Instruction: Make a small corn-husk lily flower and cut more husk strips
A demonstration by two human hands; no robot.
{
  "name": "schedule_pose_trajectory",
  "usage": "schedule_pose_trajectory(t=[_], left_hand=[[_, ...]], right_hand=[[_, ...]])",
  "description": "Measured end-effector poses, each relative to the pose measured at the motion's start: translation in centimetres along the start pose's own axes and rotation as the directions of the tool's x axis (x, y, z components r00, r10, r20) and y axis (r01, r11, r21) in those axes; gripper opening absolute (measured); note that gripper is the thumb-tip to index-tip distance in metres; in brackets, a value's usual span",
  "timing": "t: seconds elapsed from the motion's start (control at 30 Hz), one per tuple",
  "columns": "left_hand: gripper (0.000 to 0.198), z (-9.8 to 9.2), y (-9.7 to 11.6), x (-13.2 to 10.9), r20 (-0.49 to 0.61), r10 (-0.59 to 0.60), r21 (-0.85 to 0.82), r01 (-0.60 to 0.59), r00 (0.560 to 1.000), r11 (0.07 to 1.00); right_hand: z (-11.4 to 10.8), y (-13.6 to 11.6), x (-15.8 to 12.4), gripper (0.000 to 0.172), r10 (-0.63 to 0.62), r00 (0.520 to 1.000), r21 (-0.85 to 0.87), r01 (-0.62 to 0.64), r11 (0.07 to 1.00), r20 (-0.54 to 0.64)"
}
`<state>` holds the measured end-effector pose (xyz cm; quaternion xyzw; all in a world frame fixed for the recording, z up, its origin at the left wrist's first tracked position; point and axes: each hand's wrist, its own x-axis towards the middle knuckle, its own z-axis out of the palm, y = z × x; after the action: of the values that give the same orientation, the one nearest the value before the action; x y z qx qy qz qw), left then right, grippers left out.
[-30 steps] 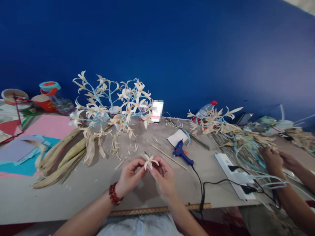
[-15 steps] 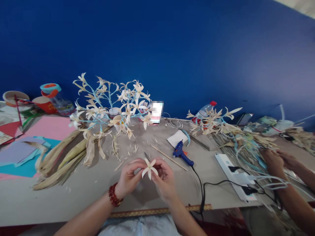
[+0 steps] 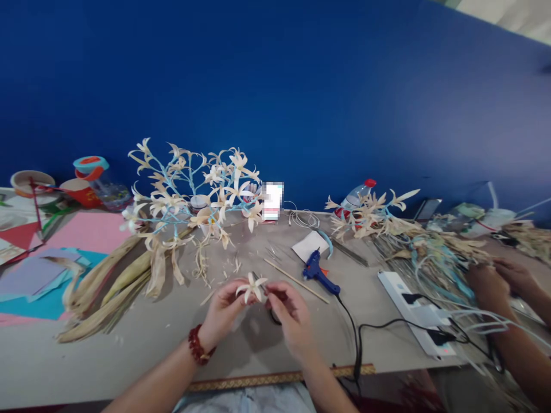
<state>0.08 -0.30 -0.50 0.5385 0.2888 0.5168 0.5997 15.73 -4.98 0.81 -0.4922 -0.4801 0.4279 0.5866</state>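
Note:
A pale husk flower [image 3: 252,288] with several pointed petals is pinched in my left hand [image 3: 224,307], petals facing up. My right hand [image 3: 290,312] is closed right beside it, thumb and fingertips pressed together near the petals on the right; whatever lies between them is hidden. Under my hands, a dark handle loop [image 3: 274,317], seemingly of scissors, shows in part on the grey table [image 3: 159,358]. A blue glue gun [image 3: 321,272] lies to the right, close to a thin wooden stick [image 3: 297,281].
Branches of husk flowers [image 3: 193,189] stand at the back. Dried husks [image 3: 107,292] and coloured paper [image 3: 92,232] lie left. At right are a white power strip [image 3: 413,312] with cables, a bottle [image 3: 357,195], and another person's hands [image 3: 491,284] among husk strips.
The flower has tipped from facing me to facing upward and shifted slightly left with my left hand. My right hand has drawn a little away from it, uncovering the dark loop.

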Motion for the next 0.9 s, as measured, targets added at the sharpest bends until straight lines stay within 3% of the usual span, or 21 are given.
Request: schedule_pose_trajectory(t=[0.13, 0.23, 0.33, 0.47, 0.67, 0.9], left_hand=[[0.013, 0.2, -0.4, 0.3, -0.033, -0.187, -0.343, 0.164, 0.982, 0.925], [0.013, 0.2, -0.6, 0.4, -0.014, -0.212, -0.436, 0.185, 0.977, 0.881], [0.012, 0.2, -0.9, 0.5, -0.012, -0.229, -0.434, 0.201, 0.973, 0.878], [0.014, 0.4, -1.0, 0.5, -0.032, -0.263, -0.424, 0.225, 0.964, 0.877], [0.012, 1.2, -0.4, 0.6, 0.014, -0.291, -0.390, 0.273, 0.957, 0.879], [0.018, 1.9, 1.3, 0.9, 0.035, -0.302, -0.261, 0.301, 0.953, 0.917]], right_hand=[[-1.4, 1.9, 0.2, 0.028, 0.190, 0.979, 0.034, -0.188, 0.982, -0.079], [-2.9, 2.6, 0.0, 0.032, 0.160, 0.976, -0.070, -0.172, 0.983, -0.150], [-4.6, 2.4, -0.1, 0.029, -0.001, 0.981, -0.295, -0.057, 0.954, -0.192], [-6.4, 1.9, 0.0, 0.025, -0.261, 0.959, -0.569, 0.153, 0.808, -0.113], [-6.2, 1.5, 0.1, 0.024, -0.172, 0.985, -0.541, 0.128, 0.832, -0.031], [-5.3, 1.5, 1.0, 0.020, -0.298, 0.941, -0.660, 0.326, 0.676, 0.160]])
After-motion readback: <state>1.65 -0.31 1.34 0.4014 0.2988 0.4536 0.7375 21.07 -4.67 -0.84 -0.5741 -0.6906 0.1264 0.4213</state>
